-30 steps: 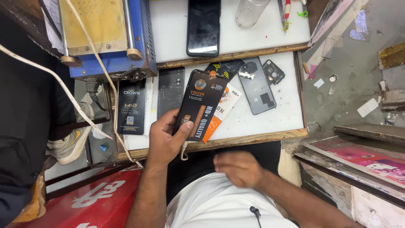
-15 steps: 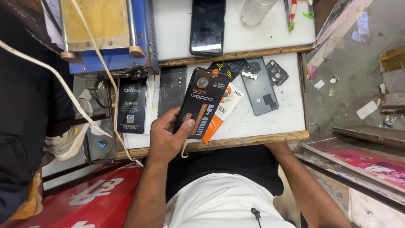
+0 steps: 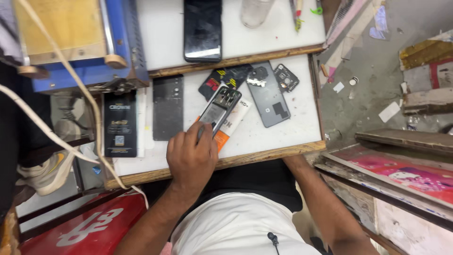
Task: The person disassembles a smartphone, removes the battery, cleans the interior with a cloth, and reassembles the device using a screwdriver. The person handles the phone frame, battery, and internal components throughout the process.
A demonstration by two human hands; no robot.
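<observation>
The left hand [image 3: 191,158] lies knuckles-up on the white worktop [image 3: 283,127], its fingers curled together over the near end of a flat accessory packet [image 3: 220,109], while the right hand is hidden below the tabletop edge.

White table [image 3: 283,127] with a wooden edge, a second white shelf [image 3: 160,28] above it, grey concrete floor [image 3: 373,71] with paper scraps at right, wooden boards [image 3: 401,139] stacked, even daylight
</observation>
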